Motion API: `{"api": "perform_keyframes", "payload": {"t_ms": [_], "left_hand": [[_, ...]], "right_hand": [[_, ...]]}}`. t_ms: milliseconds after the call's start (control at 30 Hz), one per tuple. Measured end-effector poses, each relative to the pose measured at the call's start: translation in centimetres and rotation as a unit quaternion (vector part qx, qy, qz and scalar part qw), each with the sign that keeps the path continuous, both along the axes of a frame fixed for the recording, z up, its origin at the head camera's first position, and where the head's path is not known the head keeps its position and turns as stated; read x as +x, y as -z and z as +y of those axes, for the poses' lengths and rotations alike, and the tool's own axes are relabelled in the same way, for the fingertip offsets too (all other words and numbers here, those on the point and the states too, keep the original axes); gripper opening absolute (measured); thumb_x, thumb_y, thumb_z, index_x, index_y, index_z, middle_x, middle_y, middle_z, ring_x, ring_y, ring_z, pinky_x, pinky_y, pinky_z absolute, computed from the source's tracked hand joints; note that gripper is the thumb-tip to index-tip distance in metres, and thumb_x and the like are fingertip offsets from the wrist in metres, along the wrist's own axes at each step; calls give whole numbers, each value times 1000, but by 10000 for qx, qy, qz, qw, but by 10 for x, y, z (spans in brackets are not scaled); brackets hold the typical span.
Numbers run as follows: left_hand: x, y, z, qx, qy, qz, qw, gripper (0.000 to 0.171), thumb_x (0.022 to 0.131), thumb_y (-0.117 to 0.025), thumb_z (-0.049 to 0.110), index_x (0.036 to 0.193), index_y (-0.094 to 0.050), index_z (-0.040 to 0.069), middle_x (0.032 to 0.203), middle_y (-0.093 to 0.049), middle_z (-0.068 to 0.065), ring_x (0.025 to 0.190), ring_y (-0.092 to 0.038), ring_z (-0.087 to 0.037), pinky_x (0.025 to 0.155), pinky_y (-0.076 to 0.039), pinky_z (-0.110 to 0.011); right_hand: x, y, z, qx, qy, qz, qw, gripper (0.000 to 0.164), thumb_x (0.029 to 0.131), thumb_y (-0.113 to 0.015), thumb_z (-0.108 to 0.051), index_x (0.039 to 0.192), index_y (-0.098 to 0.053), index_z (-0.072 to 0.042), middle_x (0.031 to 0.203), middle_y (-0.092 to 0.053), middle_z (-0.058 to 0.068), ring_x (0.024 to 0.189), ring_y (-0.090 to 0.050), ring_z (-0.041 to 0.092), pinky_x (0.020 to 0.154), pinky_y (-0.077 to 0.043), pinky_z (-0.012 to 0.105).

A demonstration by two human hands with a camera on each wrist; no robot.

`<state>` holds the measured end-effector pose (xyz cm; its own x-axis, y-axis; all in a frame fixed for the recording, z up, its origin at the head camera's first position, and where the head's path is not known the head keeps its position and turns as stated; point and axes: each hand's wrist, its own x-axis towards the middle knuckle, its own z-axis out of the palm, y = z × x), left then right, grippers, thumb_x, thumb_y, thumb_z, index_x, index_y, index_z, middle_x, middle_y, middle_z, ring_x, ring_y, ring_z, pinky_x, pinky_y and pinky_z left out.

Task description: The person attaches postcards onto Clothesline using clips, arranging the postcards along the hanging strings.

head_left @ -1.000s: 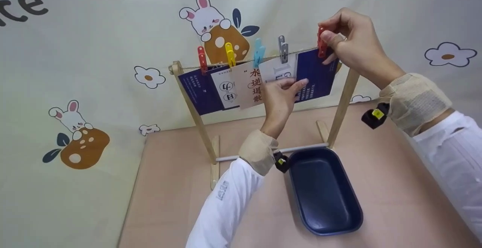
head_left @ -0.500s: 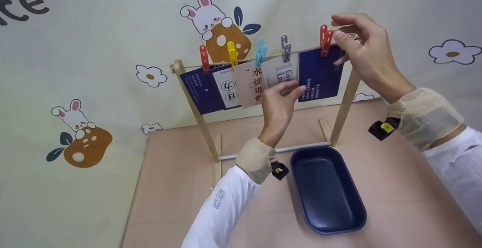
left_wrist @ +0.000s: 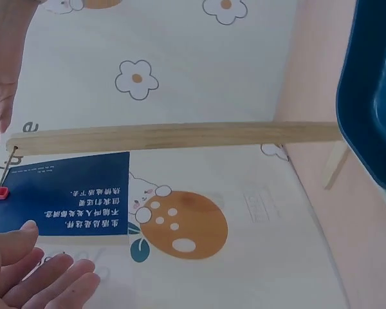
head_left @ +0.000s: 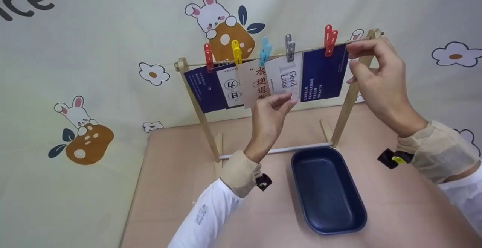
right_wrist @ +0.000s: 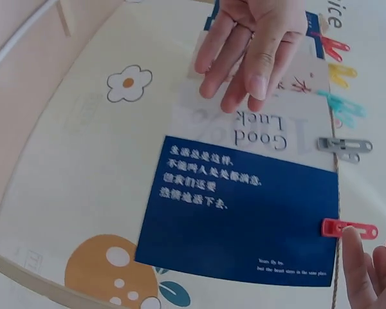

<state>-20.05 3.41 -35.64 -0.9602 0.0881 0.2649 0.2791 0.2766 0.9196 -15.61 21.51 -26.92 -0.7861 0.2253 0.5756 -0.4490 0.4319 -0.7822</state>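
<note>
Five-coloured clothespins aside, a dark blue card (head_left: pixel 324 75) with white print hangs at the right end of a cord under a red clothespin (head_left: pixel 330 41). My right hand (head_left: pixel 384 86) hovers at that card's right edge, thumb and fingers parted, holding nothing. To the left, a white "Good Luck" card (right_wrist: pixel 264 132) hangs from a grey clothespin (head_left: pixel 290 48). My left hand (head_left: pixel 267 118) is raised in front of its lower part, fingers loosely extended, as the right wrist view also shows. A pale pink card (head_left: pixel 251 82) hangs beside it under a light blue clothespin (head_left: pixel 265 51).
The cord runs between two wooden posts (head_left: pixel 348 99) of a rack. Left of the pink card, a white card (head_left: pixel 229 84) hangs by a yellow clothespin (head_left: pixel 236 52), and another blue card (head_left: pixel 205 93) by a red one. A dark blue basin (head_left: pixel 327 191) stands on the pink table.
My right hand has let go of the right red clothespin and moved right and down. My left hand has drawn down and left, off the blue card's edge, uncovering more of the "Good Luck" card.
</note>
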Motion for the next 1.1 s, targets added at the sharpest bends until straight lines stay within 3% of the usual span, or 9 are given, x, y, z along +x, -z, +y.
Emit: {"api": "perform_keyframes", "payload": {"t_ms": [200, 400, 567, 667, 767, 867, 933, 1000, 1100], "left_hand": [[14, 7, -20, -932, -221, 595, 9936, 26, 83, -68, 24, 107, -69, 14, 99, -71, -5, 84, -68, -10, 75, -53, -19], [24, 16, -47, -1375, -413, 855, 9859, 28, 89, -60, 25, 114, -65, 14, 112, -67, -5, 100, -64, -16, 87, -52, -29], [29, 35, -76, -1747, -660, 1150, 9756, 28, 91, -56, 20, 117, -63, 9, 118, -63, -8, 111, -59, -19, 94, -48, -31], [31, 44, -94, -1845, -737, 1075, 9742, 31, 91, -56, 20, 119, -61, 8, 121, -61, -10, 115, -57, -20, 97, -45, -32], [35, 50, -113, -1919, -838, 868, 9740, 33, 91, -56, 22, 121, -59, 8, 125, -59, -10, 118, -54, -22, 100, -43, -35], [41, 56, -131, -1965, -911, 680, 9739, 37, 92, -55, 25, 124, -56, 8, 129, -56, -11, 122, -50, -25, 102, -41, -37], [45, 61, -142, -2027, -936, 675, 9724, 40, 91, -56, 25, 126, -54, 7, 132, -53, -12, 124, -48, -27, 103, -39, -39], [49, 66, -152, -2151, -936, 757, 9692, 44, 91, -57, 26, 129, -51, 7, 135, -49, -14, 126, -45, -30, 104, -38, -42], [53, 78, -170, -2642, -955, 1201, 9522, 50, 88, -62, 26, 131, -48, 6, 138, -45, -16, 127, -43, -33, 104, -36, -49]], "right_hand": [[4, 30, 10, 1065, 442, 443, 9923, 34, 81, -41, 12, 104, -62, 0, 101, -59, 4, 89, -54, 7, 54, -45, 9], [14, 43, 20, 1511, 642, 586, 9847, 35, 82, -46, 10, 105, -65, -7, 99, -64, 5, 88, -56, 1, 59, -43, 6], [31, 47, 20, 1629, 696, 1027, 9788, 26, 79, -45, 14, 86, -66, 3, 91, -66, 10, 84, -57, -4, 67, -44, 4], [42, 51, 19, 1839, 757, 1222, 9724, 23, 79, -43, 15, 83, -64, 7, 91, -66, 15, 88, -58, 0, 74, -43, 5], [46, 62, 24, 2251, 882, 1395, 9603, 25, 79, -44, 9, 88, -66, 5, 92, -66, 14, 86, -59, 12, 74, -40, 8], [46, 78, 35, 2996, 904, 1493, 9380, 28, 81, -45, -4, 98, -68, -1, 99, -67, 11, 89, -59, 23, 61, -43, 17], [48, 88, 41, 3437, 834, 1529, 9228, 31, 84, -46, -14, 105, -67, -4, 106, -65, 10, 95, -58, 25, 60, -45, 24], [49, 96, 46, 3691, 638, 1608, 9131, 34, 87, -45, -20, 110, -65, -3, 111, -64, 10, 103, -57, 26, 70, -50, 24], [53, 110, 54, 3638, 443, 1830, 9122, 36, 90, -44, -22, 111, -64, 0, 111, -64, 13, 106, -57, 29, 98, -40, 21]]}}
